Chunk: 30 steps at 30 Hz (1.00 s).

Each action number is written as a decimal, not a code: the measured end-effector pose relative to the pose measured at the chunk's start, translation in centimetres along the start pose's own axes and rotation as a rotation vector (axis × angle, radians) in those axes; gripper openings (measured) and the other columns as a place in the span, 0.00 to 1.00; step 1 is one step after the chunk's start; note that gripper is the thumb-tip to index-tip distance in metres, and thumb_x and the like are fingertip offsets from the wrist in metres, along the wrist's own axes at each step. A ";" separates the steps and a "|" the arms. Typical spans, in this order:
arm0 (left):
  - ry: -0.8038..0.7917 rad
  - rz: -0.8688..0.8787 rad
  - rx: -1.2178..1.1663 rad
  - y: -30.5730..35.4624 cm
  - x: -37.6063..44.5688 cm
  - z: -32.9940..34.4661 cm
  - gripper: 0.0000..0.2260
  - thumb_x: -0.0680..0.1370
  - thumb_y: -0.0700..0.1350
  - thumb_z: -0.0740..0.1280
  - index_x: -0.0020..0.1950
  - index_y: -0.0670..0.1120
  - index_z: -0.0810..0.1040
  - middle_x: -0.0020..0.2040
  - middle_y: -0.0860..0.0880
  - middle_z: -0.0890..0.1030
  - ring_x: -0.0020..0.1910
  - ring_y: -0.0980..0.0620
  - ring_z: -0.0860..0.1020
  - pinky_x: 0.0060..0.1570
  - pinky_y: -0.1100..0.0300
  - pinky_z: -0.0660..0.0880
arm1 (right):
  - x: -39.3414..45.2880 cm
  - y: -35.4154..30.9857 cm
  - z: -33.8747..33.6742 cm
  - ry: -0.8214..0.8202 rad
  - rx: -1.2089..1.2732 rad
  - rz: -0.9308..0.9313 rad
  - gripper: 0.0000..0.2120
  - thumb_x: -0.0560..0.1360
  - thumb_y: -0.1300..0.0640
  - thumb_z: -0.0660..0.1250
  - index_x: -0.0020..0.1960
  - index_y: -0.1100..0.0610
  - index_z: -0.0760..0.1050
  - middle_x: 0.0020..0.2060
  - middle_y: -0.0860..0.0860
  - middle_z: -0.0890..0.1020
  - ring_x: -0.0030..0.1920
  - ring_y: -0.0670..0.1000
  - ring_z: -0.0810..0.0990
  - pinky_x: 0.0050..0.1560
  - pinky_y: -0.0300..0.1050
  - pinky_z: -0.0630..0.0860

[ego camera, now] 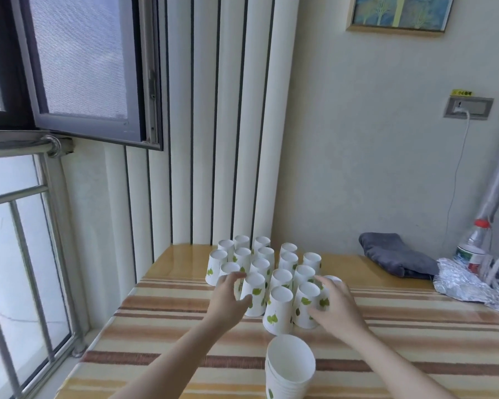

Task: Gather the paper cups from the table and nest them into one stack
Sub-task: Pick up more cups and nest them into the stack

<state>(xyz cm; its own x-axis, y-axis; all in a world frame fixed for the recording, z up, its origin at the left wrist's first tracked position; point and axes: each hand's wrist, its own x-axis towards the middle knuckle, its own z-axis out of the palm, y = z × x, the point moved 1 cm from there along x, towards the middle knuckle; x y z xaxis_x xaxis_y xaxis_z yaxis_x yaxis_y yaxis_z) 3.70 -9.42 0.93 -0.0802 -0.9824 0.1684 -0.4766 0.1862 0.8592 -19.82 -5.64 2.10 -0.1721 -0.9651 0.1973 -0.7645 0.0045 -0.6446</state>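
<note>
A: Looking at it from the biggest thing down: the long desk (415,335) with its glossy tan-and-brown striped cover carries everything, and nearly all its near half is bare.

B: Handy for sliding cups about. Then the cluster of upside-down white paper cups with green leaf prints (271,272), packed rim to rim toward the far left edge, by the ribbed wall.

A: Bottoms up, so I'd guess each one can be dropped over the next. The nested stack of the same white cups (290,367) stands apart at the near edge, in front of the person, likely so that it stays in easy reach.

B: And the hands? The left hand (229,298) reaches round the cluster's left side, fingers (236,276) spread, thumb against a front cup.

A: The right hand (333,300) curls loosely round the front right cup (307,305), fingers parted, touching its wall. Whether it truly grips, I cannot tell.

B: Room to the right is tighter: a folded dark grey cloth (395,259), crumpled silver foil (470,286) and a clear plastic bottle with a red cap (473,246) sit well apart from the cups.
</note>
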 end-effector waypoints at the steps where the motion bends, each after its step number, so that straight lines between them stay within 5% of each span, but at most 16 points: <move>1: -0.004 0.024 0.046 0.1 0.8 0.3 0.21 0.77 0.42 0.68 0.69 0.49 0.70 0.63 0.53 0.68 0.57 0.54 0.70 0.59 0.61 0.70 | 1.1 -0.1 0.0 -0.047 -0.099 0.001 0.31 0.71 0.52 0.70 0.71 0.46 0.65 0.62 0.48 0.66 0.63 0.52 0.70 0.55 0.42 0.69; 8: -0.128 0.160 0.279 -0.7 3.4 2.2 0.23 0.77 0.44 0.68 0.72 0.48 0.68 0.70 0.47 0.69 0.67 0.48 0.69 0.65 0.61 0.65 | 5.1 -0.4 2.0 -0.248 -0.524 -0.020 0.32 0.70 0.53 0.67 0.70 0.38 0.62 0.64 0.47 0.65 0.63 0.54 0.68 0.51 0.47 0.72; 14: -0.119 0.191 0.289 -0.5 2.3 1.8 0.23 0.77 0.44 0.67 0.72 0.48 0.67 0.71 0.46 0.69 0.67 0.47 0.68 0.65 0.60 0.65 | 3.8 -0.4 1.3 -0.108 -0.493 -0.058 0.18 0.71 0.50 0.71 0.54 0.48 0.64 0.52 0.49 0.69 0.49 0.54 0.73 0.39 0.46 0.67; 17: -0.060 0.186 0.176 1.7 0.9 0.8 0.22 0.78 0.47 0.68 0.70 0.48 0.69 0.66 0.46 0.72 0.61 0.49 0.71 0.61 0.60 0.69 | 2.8 -1.5 -1.8 0.029 -0.238 -0.007 0.21 0.67 0.47 0.74 0.49 0.49 0.65 0.48 0.50 0.74 0.44 0.53 0.75 0.35 0.45 0.68; 22: -0.253 -0.034 -0.441 7.4 -2.0 -0.3 0.30 0.73 0.62 0.68 0.72 0.52 0.67 0.67 0.49 0.74 0.65 0.50 0.74 0.65 0.57 0.70 | -2.1 -6.2 -4.3 -0.049 0.789 0.184 0.22 0.68 0.56 0.77 0.54 0.59 0.69 0.54 0.59 0.78 0.48 0.56 0.82 0.51 0.56 0.82; 27: -0.277 -0.026 -0.564 10.4 -4.0 -0.4 0.32 0.69 0.64 0.71 0.69 0.55 0.66 0.64 0.44 0.77 0.61 0.49 0.79 0.67 0.51 0.73 | -6.0 -6.9 -4.5 -0.250 0.889 0.129 0.17 0.70 0.54 0.75 0.54 0.59 0.73 0.49 0.54 0.82 0.46 0.51 0.85 0.56 0.57 0.81; 30: -0.302 0.032 -0.442 10.1 -5.6 -1.0 0.31 0.71 0.61 0.72 0.70 0.56 0.65 0.56 0.50 0.77 0.59 0.52 0.77 0.60 0.58 0.74 | -5.0 -3.6 -5.2 -0.056 0.753 0.213 0.13 0.74 0.48 0.70 0.52 0.56 0.77 0.49 0.52 0.84 0.51 0.53 0.82 0.59 0.58 0.79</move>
<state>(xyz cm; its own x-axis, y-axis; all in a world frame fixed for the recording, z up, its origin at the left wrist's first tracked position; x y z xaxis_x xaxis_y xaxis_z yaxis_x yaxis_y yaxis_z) 0.17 -1.98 9.13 -0.3680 -0.9236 0.1078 -0.0607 0.1396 0.9884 -19.41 0.57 7.29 -0.2210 -0.9752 -0.0109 -0.0885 0.0312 -0.9956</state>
